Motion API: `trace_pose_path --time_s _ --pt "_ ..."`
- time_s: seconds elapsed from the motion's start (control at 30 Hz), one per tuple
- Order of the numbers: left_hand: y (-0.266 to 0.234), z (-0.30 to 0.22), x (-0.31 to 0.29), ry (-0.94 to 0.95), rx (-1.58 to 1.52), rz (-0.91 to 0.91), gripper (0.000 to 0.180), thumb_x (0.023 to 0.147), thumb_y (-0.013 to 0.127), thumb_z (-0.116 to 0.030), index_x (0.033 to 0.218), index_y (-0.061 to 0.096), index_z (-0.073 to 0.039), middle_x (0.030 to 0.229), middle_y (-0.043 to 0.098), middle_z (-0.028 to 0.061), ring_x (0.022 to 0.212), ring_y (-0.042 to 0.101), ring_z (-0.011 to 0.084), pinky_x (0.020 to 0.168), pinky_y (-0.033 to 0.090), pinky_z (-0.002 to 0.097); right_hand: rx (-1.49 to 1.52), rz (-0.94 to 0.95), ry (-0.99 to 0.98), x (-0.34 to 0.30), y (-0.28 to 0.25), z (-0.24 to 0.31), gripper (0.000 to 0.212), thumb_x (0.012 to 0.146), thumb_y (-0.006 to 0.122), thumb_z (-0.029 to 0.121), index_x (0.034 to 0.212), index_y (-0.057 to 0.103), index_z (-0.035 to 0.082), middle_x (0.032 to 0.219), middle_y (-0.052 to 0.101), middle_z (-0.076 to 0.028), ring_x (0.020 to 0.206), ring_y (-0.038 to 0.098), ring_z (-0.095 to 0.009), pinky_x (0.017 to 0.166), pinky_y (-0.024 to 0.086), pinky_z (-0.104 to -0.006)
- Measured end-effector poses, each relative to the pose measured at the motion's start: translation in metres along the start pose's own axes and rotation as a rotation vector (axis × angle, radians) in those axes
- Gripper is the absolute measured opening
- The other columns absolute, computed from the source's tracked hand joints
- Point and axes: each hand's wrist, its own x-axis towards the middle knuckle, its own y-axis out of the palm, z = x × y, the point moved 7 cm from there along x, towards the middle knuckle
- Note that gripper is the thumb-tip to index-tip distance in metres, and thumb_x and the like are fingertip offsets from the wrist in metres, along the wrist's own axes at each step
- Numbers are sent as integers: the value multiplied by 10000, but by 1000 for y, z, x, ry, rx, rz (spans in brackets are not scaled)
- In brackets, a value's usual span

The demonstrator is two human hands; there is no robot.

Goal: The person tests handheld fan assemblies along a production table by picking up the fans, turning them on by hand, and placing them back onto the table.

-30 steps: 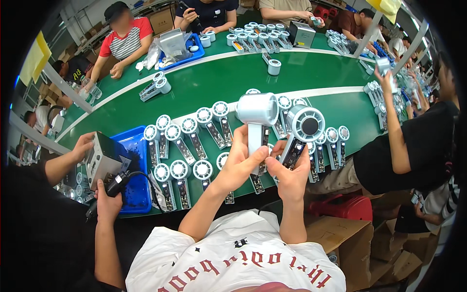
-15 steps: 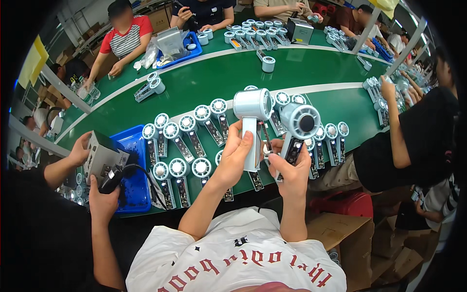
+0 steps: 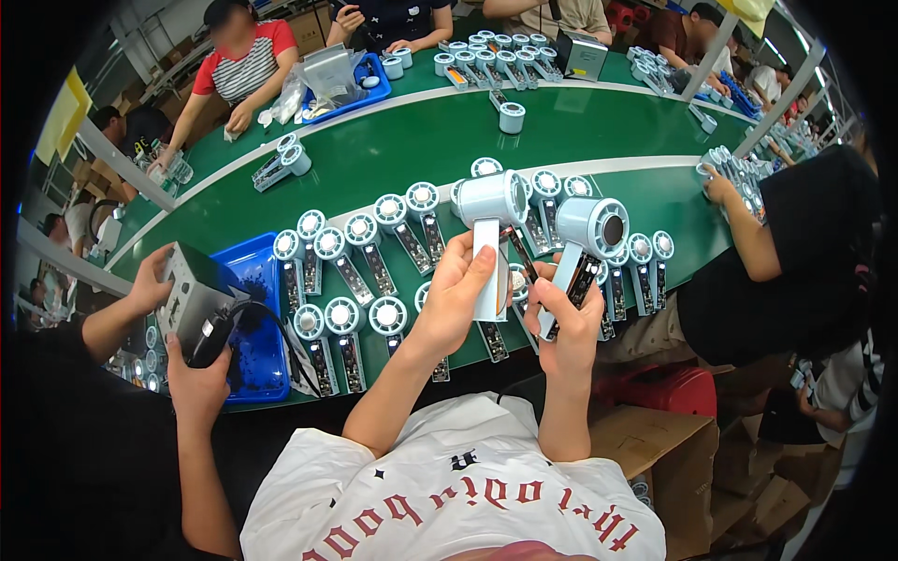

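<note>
In my left hand (image 3: 454,304) is a pale blue handheld fan (image 3: 490,198), its fingers closed round the handle and its round head turned to the right. My right hand (image 3: 568,332) grips a second handheld fan (image 3: 587,224) by its handle, where a dark circuit board shows. The dark centre of this fan's head faces right. The two handles are close together, and a thin dark part (image 3: 520,254) lies between them; which hand holds it I cannot tell. Behind and beside my hands lie several more fans (image 3: 361,230) with their boards exposed, in rough rows on the green table.
At the left, another person's hands hold a grey metal box (image 3: 195,294) with a black plug beside a blue tray (image 3: 257,360) of small dark parts. A co-worker's arm (image 3: 753,238) reaches over fans at the right. A pale rail (image 3: 636,169) crosses the table; a cardboard box (image 3: 669,467) stands below right.
The fan in my right hand has turned, its head shifting slightly right. The left fan has tilted a little. The right-hand co-worker's hand has moved down to the left.
</note>
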Motion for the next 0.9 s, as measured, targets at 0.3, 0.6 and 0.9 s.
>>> trace_pose_path --time_s 0.3,0.6,0.9 --pt "13 -2 1 46 -130 15 383 914 539 -136 1228 376 14 924 549 112 754 575 170 666 479 261 -167 55 -108 -7 14 -3 481 719 621 -74 1172 468 -23 961 613 -148 605 501 -115 399 359 -184" --pt "8 -4 3 102 -87 123 388 853 555 -48 1208 410 10 954 556 108 757 569 172 676 469 252 -130 127 -69 -8 17 -1 480 730 608 -67 1184 459 -23 915 610 -136 614 510 -120 401 352 -181" --pt "7 0 2 64 -163 202 407 849 541 -28 1226 395 17 969 548 109 769 558 160 676 474 252 -101 120 -96 -5 11 5 454 770 575 -29 1206 448 -31 881 589 -121 568 491 -121 393 337 -182"
